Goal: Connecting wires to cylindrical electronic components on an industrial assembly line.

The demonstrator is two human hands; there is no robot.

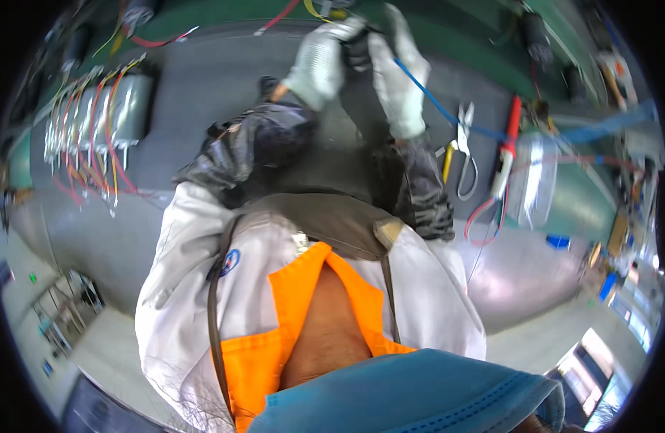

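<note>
Both my hands wear white knit gloves and meet at the far edge of the grey workbench (202, 79). My left hand (318, 61) and my right hand (397, 72) close together around a small dark part (357, 47) from which coloured wires run. A blue wire (433, 105) leaves the part and trails to the right across the bench. Dark sleeve covers wrap both forearms.
A row of metal cylinders (101, 115) with red, yellow and white leads stands at the left. Scissors (464, 144), a yellow-handled tool (448, 160), a red-handled tool (507, 144) and a clear plastic container (534, 177) lie right of my hands. My white coat and blue mask fill the lower picture.
</note>
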